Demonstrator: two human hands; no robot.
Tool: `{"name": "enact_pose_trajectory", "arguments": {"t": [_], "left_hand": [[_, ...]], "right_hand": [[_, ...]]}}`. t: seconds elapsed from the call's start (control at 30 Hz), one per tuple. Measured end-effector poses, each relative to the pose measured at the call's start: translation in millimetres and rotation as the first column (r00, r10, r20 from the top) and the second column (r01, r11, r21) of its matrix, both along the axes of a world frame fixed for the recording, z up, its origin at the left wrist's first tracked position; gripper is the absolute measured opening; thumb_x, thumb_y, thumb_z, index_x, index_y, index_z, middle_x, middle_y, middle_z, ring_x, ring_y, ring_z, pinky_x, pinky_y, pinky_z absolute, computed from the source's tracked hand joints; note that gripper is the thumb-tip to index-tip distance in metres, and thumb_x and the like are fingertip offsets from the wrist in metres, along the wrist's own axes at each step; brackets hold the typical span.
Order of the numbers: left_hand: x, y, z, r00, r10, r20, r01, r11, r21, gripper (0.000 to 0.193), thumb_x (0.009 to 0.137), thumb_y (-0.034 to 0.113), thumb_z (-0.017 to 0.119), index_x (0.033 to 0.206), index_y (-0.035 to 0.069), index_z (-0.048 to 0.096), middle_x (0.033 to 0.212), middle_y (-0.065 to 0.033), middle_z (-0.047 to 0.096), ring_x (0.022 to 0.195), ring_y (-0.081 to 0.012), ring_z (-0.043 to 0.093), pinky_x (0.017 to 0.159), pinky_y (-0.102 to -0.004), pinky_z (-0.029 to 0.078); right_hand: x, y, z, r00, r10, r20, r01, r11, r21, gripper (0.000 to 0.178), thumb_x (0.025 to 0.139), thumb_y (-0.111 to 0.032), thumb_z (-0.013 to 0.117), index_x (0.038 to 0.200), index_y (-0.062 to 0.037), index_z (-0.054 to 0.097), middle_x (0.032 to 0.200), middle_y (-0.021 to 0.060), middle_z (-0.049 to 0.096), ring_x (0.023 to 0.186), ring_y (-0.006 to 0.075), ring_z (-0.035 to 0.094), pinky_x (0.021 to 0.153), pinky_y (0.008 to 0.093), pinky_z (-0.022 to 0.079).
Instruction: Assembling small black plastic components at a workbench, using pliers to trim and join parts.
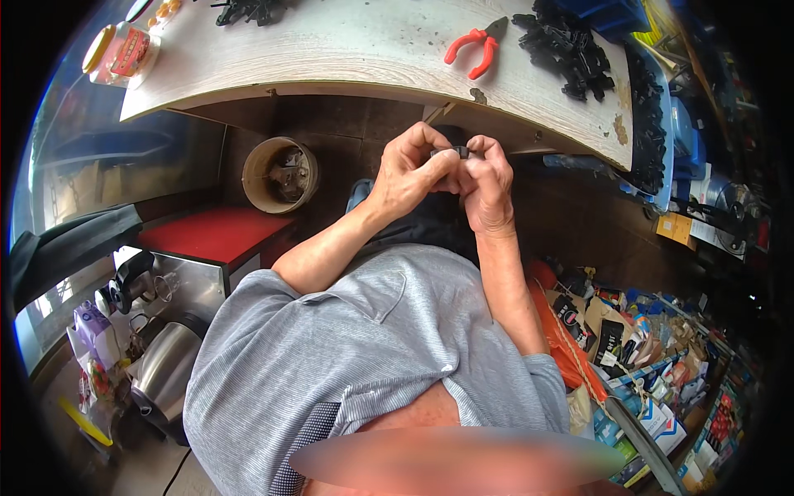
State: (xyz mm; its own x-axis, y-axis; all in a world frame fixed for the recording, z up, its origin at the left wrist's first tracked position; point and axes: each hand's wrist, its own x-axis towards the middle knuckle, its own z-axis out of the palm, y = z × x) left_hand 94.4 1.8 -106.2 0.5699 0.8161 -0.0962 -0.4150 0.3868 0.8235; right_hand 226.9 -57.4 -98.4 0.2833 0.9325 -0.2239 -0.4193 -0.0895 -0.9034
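Note:
A small black part [461, 152], likely plastic, is pinched between the fingertips of both hands just in front of the table edge. My left hand [407, 169] grips it from the left with thumb and forefinger. From the right, the closed fingers of my right hand [488, 178] hold its other end. Its exact shape is mostly covered by the fingers. On the table beyond lie red-handled pliers [473, 51], jaws pointing away to the right. Right of them is a pile of black plastic parts [571, 54].
The worn white table [356, 50] spans the far side; another black heap [248, 10] and a lidded jar [124, 54] stand on it. Below it is a round bin [251, 178]. A red-topped cabinet [207, 234] and metal kettle [168, 364] are at left, cluttered packages [653, 413] at right.

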Motion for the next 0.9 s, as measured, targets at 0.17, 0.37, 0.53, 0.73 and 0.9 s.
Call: {"name": "enact_pose_trajectory", "arguments": {"t": [0.17, 0.37, 0.53, 0.73, 0.9], "left_hand": [[-10.2, -1.5, -1.2, 0.970, 0.142, -0.196, -0.044, 0.899, 0.435, 0.014, 0.084, 0.001, 0.072, 0.092, 0.000, 0.060, 0.084, -0.0069, 0.064, 0.074, -0.0120, 0.060, 0.063, -0.0258, 0.050], [-5.3, 7.7, -18.6, 0.894, 0.442, -0.080, -0.096, 0.363, 0.927, 0.022, 0.067, 0.003, 0.077, 0.083, 0.006, 0.062, 0.089, -0.0057, 0.065, 0.078, -0.0271, 0.059, 0.066, -0.0359, 0.050], [-2.2, 6.5, -27.9, 0.864, 0.501, -0.061, -0.087, 0.267, 0.960, 0.023, 0.065, 0.003, 0.076, 0.084, 0.009, 0.064, 0.090, -0.0040, 0.066, 0.079, -0.0249, 0.059, 0.065, -0.0347, 0.051], [-2.5, 7.4, -31.4, 0.860, 0.505, -0.066, -0.079, 0.260, 0.962, 0.024, 0.066, 0.003, 0.076, 0.086, 0.009, 0.064, 0.091, -0.0040, 0.066, 0.080, -0.0264, 0.058, 0.067, -0.0360, 0.050], [-2.9, -1.9, -33.2, 0.925, 0.313, -0.218, -0.074, 0.708, 0.703, 0.013, 0.080, 0.005, 0.073, 0.086, 0.003, 0.061, 0.081, -0.0079, 0.067, 0.067, -0.0172, 0.062, 0.058, -0.0294, 0.051]], "right_hand": [[2.1, -4.9, -11.4, 0.997, 0.059, -0.046, -0.060, 0.998, -0.034, 0.028, 0.091, -0.036, 0.048, 0.083, -0.0096, 0.049, 0.060, -0.0006, 0.044, 0.049, 0.0097, 0.038, 0.049, 0.0256, 0.037], [0.2, -2.7, -13.9, 0.993, 0.115, -0.002, -0.115, 0.993, -0.035, 0.031, 0.092, -0.038, 0.045, 0.074, -0.0131, 0.045, 0.055, -0.0014, 0.042, 0.046, 0.0088, 0.037, 0.045, 0.0247, 0.036], [1.7, -3.9, -19.8, 0.994, 0.111, 0.016, -0.111, 0.993, -0.027, 0.029, 0.092, -0.036, 0.045, 0.074, -0.0124, 0.046, 0.056, -0.0015, 0.042, 0.046, 0.0084, 0.037, 0.045, 0.0244, 0.036], [1.5, -1.9, -23.3, 0.994, 0.107, 0.009, -0.107, 0.994, -0.017, 0.028, 0.092, -0.034, 0.044, 0.077, -0.0106, 0.048, 0.056, -0.0015, 0.041, 0.046, 0.0079, 0.036, 0.045, 0.0234, 0.036], [-11.3, 7.8, -11.1, 0.988, -0.149, 0.036, 0.152, 0.982, -0.108, 0.020, 0.093, -0.024, 0.053, 0.082, -0.0072, 0.054, 0.057, -0.0038, 0.042, 0.046, 0.0063, 0.039, 0.043, 0.0231, 0.037]]}}
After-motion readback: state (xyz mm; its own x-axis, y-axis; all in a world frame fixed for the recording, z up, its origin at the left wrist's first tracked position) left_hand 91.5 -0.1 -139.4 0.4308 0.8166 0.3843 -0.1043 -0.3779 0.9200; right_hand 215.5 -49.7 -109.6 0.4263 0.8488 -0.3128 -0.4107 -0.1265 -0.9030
